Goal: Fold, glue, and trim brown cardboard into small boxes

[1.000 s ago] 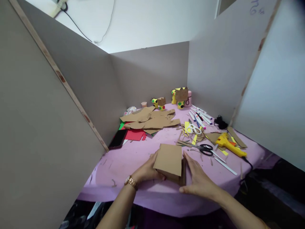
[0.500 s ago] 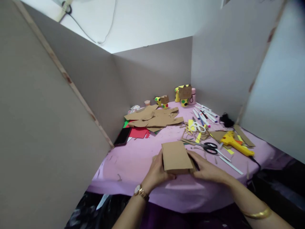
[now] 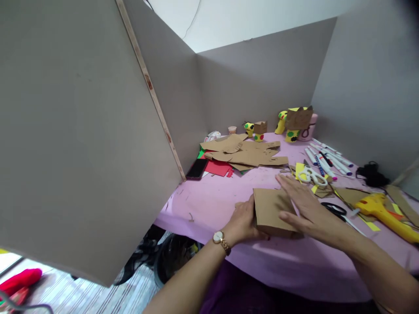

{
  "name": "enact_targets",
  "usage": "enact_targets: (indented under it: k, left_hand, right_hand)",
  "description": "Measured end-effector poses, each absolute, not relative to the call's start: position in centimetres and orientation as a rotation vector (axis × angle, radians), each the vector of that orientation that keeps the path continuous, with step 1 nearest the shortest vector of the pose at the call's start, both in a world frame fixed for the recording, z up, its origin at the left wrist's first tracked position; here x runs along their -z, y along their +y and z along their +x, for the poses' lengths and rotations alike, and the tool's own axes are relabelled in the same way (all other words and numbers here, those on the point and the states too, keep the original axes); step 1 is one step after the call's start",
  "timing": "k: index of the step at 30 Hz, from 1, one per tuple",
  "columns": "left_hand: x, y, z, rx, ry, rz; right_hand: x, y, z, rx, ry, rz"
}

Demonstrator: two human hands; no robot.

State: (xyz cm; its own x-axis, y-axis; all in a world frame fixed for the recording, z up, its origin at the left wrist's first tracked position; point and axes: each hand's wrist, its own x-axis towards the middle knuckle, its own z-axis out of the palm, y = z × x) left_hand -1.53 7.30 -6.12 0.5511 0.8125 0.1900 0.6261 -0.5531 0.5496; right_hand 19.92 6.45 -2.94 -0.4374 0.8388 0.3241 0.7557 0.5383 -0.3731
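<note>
A small brown cardboard box rests near the front edge of the cloth-covered table. My left hand grips the box along its left side, the thumb at the front lower edge. Over the right part of the box, my right hand is spread with fingers extended; whether it touches the top I cannot tell. Black-handled scissors lie just beyond my right hand, partly hidden by it. White-handled scissors lie farther back among cardboard scraps.
At the right lies a yellow glue gun, with several markers behind it. Cardboard sheets and a phone lie at the back left. Spotted yellow figures stand at the rear. A grey partition borders the left side; a bin stands below.
My right hand has moved from the box's right side to over its top, fingers spread. My left hand keeps hold. The view has turned left, bringing the floor and bin into sight.
</note>
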Motion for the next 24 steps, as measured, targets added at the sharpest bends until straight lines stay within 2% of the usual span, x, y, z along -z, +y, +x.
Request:
enact_targets:
  k: [6, 11, 24]
  left_hand:
    - [4.0, 6.6, -3.2, -0.305, 1.438, 2.545]
    - [0.7, 5.7, -2.5, -0.34, 1.721, 2.776]
    - [-1.5, 4.4, 0.6, -0.267, 1.515, 3.125]
  right_hand:
    - [4.1, 8.0, 16.3, -0.098, -2.519, -1.321]
    - [4.9, 8.1, 16.5, -0.02, -2.568, -1.328]
    - [3.1, 7.3, 16.0, 0.046, -2.6, -1.335]
